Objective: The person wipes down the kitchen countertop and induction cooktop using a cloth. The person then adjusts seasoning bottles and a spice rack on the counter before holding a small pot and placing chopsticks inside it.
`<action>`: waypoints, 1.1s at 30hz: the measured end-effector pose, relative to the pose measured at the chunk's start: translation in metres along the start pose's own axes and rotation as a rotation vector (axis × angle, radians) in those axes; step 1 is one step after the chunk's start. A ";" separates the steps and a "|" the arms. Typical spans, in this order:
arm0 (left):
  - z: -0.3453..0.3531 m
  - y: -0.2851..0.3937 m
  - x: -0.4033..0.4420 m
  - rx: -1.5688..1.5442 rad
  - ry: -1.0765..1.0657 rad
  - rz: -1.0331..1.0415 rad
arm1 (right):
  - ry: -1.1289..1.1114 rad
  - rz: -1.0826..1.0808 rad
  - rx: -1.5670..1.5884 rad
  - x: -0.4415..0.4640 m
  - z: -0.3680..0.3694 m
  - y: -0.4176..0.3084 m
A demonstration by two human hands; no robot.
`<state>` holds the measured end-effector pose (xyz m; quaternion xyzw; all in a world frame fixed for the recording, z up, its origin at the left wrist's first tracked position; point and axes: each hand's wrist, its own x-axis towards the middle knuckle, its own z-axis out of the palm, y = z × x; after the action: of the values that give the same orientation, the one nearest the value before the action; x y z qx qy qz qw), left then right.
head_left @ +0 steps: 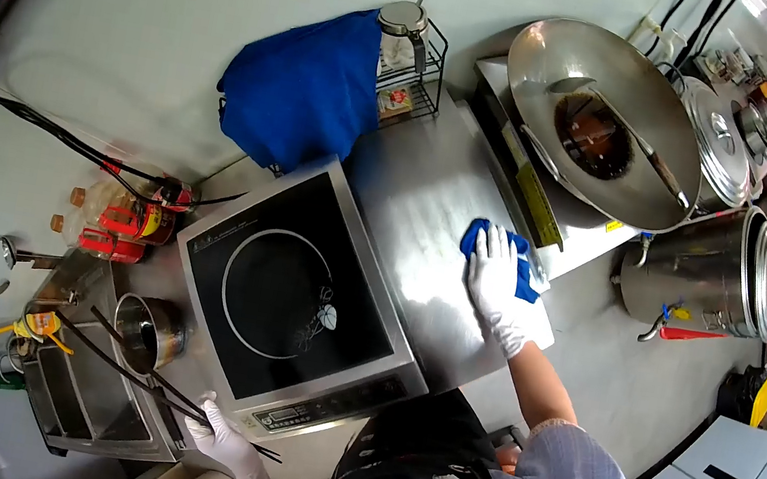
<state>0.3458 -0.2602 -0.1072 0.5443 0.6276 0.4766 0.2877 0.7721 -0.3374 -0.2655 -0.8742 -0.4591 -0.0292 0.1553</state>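
My right hand [495, 284], in a white glove, presses a bunched blue cloth [528, 282] onto the steel counter [403, 182]. Its fingers lie over the cloth, which shows on both sides of them. Low in the view, my left hand [225, 447], also gloved in white, is closed around a pair of long black chopsticks [139, 379]. They slant up to the left, passing by a steel pot [146, 334] with dark liquid in it. Between my hands sits a black-topped induction cooker [279, 288] with a control panel along its front.
A large wok [523, 70] with brown liquid and a ladle [655, 163] stands at upper right. Beyond it is a tall lidded steel pot [687, 275]. A blue cloth cover [302, 89] and wire rack [425, 94] are against the wall. Red-labelled bottles [128, 222] and a sink [109, 397] are left.
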 end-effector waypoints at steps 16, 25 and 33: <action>0.053 0.025 -0.005 0.247 0.330 -0.283 | -0.009 -0.077 -0.084 0.326 0.095 0.019; 0.041 0.011 -0.007 0.182 0.284 -0.176 | 0.019 -0.099 0.101 0.281 0.103 0.040; 0.021 -0.002 0.001 0.100 0.232 -0.151 | 0.117 -0.070 -0.153 0.225 0.084 0.013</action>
<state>0.3635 -0.2532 -0.1168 0.4505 0.7186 0.4815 0.2208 0.9044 -0.1407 -0.3047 -0.8636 -0.4761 -0.1208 0.1133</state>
